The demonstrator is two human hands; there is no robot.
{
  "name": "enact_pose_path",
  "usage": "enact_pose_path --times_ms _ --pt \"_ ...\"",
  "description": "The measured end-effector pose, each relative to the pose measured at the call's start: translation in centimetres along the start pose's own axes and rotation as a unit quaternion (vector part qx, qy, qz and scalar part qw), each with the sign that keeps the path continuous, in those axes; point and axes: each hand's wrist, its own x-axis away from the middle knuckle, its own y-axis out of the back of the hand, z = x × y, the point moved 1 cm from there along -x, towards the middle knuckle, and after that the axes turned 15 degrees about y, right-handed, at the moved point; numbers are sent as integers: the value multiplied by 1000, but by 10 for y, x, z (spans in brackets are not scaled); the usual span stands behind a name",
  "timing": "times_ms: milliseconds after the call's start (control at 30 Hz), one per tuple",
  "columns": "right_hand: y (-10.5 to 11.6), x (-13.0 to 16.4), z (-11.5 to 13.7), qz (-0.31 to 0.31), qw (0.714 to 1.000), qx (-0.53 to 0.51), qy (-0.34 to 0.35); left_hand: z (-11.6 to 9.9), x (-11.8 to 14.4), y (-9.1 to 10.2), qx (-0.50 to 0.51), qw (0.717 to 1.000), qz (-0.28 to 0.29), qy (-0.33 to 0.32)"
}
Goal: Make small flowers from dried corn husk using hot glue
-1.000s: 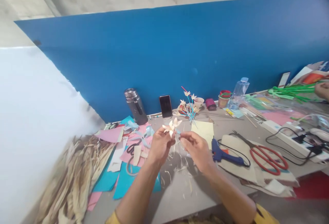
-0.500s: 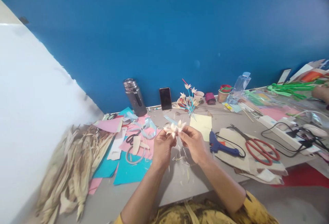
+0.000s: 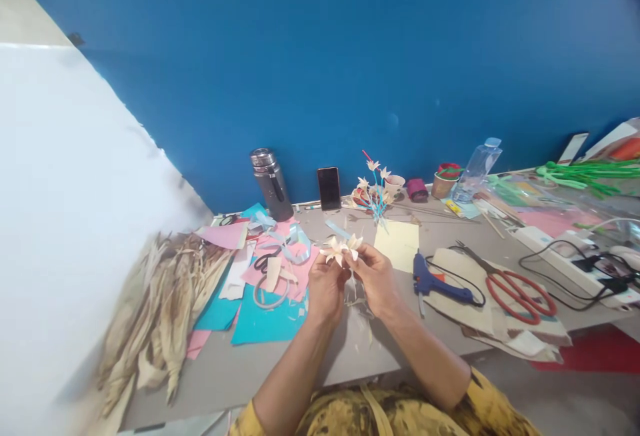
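Hands drawn closer together | left hand (image 3: 326,284) and right hand (image 3: 376,277) fingers both pinching pale flower (image 3: 341,249)

cream husk flower (image 3: 342,248) | small, petals spread upward | pinched above table, centre

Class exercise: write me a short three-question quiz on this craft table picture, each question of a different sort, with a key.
1. True or false: both hands hold the small cream flower.
2. What lies just right of the blue glue gun? A) red-handled scissors B) a hammer C) a ruler
3. What colour is the wall board behind the table?

Key
1. True: the left hand and right hand pinch it together.
2. A, the red-handled scissors.
3. Blue, the wall board.
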Motion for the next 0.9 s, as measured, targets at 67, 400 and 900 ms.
enact_pose_path --times_ms 67,400,900 --pt "-1 0 -2 -3 1000 -5 2 2 1 -1 16 1000 11 0" --pt "4 -2 -5 -10 999 -31 -2 6 1 -6 44 999 28 -11" --pt "20 8 -7 47 994 93 -44 8 -3 21 -160 981 -96 -60"
